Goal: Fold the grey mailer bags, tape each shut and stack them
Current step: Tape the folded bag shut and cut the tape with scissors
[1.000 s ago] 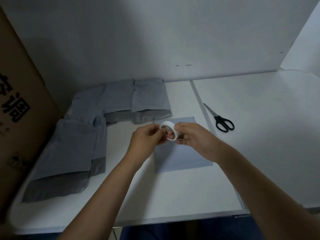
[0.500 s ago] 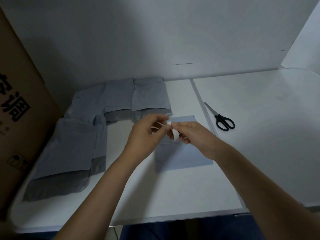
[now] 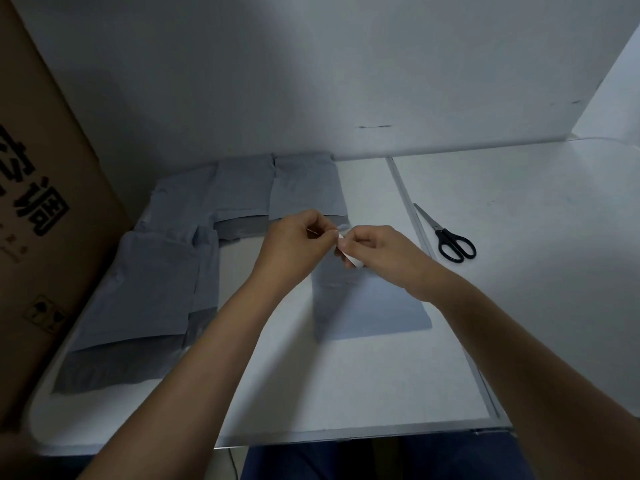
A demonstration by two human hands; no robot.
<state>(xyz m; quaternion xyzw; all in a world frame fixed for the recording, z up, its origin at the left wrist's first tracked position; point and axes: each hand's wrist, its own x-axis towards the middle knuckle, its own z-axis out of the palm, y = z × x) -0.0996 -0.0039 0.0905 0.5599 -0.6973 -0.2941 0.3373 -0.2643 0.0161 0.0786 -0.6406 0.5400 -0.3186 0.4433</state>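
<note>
**Both hands on tape roll above folded mailer**

Right hand (image 3: 384, 258) grips the small white tape roll (image 3: 351, 258), seen edge-on, fingers curled round it. Left hand (image 3: 301, 242) is just beside it, thumb & forefinger pinched together at the roll's upper edge; whether a tape end sits between them is too small to tell. Both hands are raised above the bench, w/ forearms coming in from the bottom of the view.

Directly under the hands lies the folded grey plastic mailer bag (image 3: 374, 310), a flat rectangle on the white bench (image 3: 346, 386), its far edge hidden by the hands.

To the left, unfolded grey mailer bags (image 3: 152, 289) lie overlapping, darker flap strips at their near edges. More grey mailers (image 3: 277, 188) lie at the back, touching the wall, w/ the rightmost one reaching behind the left hand.

Right of the folded bag runs a seam between 2 bench panels; past it, black-handled scissors (image 3: 446, 237) lie flat, blades closed, pointing to the back-left.

A brown cardboard box (image 3: 41, 202) w/ black printed characters stands against the bench's left edge. Grey-white wall (image 3: 311, 81) behind.
</note>
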